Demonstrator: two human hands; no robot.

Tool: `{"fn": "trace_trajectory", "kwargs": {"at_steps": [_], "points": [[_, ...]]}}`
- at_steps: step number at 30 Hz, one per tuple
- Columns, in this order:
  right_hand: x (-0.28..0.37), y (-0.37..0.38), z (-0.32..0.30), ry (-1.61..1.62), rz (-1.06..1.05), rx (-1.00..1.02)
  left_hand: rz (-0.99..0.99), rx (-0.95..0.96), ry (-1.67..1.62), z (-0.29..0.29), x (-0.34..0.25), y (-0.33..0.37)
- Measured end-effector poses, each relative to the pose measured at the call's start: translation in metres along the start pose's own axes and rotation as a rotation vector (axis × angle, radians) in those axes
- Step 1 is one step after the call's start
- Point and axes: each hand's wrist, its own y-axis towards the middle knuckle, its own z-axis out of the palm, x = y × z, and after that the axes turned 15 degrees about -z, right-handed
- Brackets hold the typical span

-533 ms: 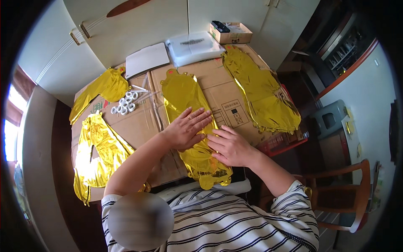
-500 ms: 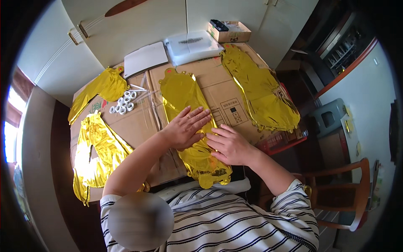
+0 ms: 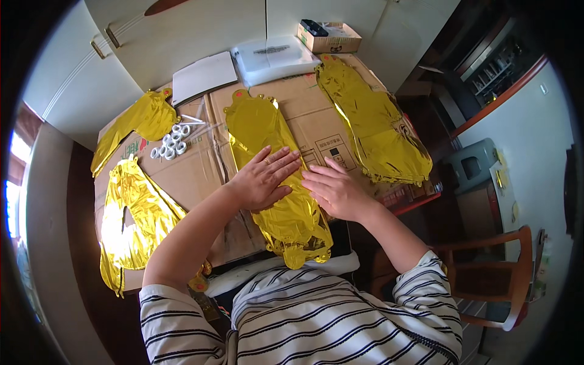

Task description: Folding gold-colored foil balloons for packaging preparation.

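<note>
A flat gold foil balloon (image 3: pixel 261 128) lies lengthwise in the middle of the cardboard-covered table, its near end hanging over the front edge. Across its middle my left hand (image 3: pixel 263 179) rests palm down, fingers extended and nearly together. My right hand (image 3: pixel 336 190) is at the balloon's right edge, fingers stretched toward the left hand, with nothing gripped. On the right lies another crinkled gold foil balloon (image 3: pixel 377 128). At the left are an A-shaped gold foil balloon (image 3: pixel 137 194) and a further folded one (image 3: pixel 143 118) behind it.
Several small white ribbon rolls (image 3: pixel 170 146) and white sticks (image 3: pixel 193 120) sit left of the middle balloon. Along the back are a white sheet stack (image 3: pixel 204 76), a clear plastic packet (image 3: pixel 274 61) and an open box (image 3: pixel 331 39) with a black object. A wooden chair (image 3: pixel 486 274) stands at right.
My right hand has shifted slightly, now a little apart from the left hand's fingertips. The left hand stays flat on the balloon. The whole view has moved a little.
</note>
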Motion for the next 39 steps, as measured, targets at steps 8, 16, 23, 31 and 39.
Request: {"fn": "trace_trajectory", "kwargs": {"at_steps": [8,16,23,31,39], "points": [[0.047,-0.034,-0.017,0.036,0.001,0.006,-0.016,0.021,-0.004,0.002,0.000,-0.001],[0.038,-0.058,-0.033,0.130,0.024,-0.084,-0.021,0.037,0.014,0.001,0.000,0.000],[0.024,-0.023,-0.022,0.043,-0.156,0.151,-0.012,0.014,-0.010,-0.002,-0.001,0.000],[0.028,-0.028,0.000,-0.081,-0.215,0.031,0.011,-0.337,-0.347,-0.016,0.000,-0.007],[0.035,-0.036,-0.011,-0.063,-0.217,0.049,0.001,-0.223,-0.245,-0.025,-0.037,-0.099]]}}
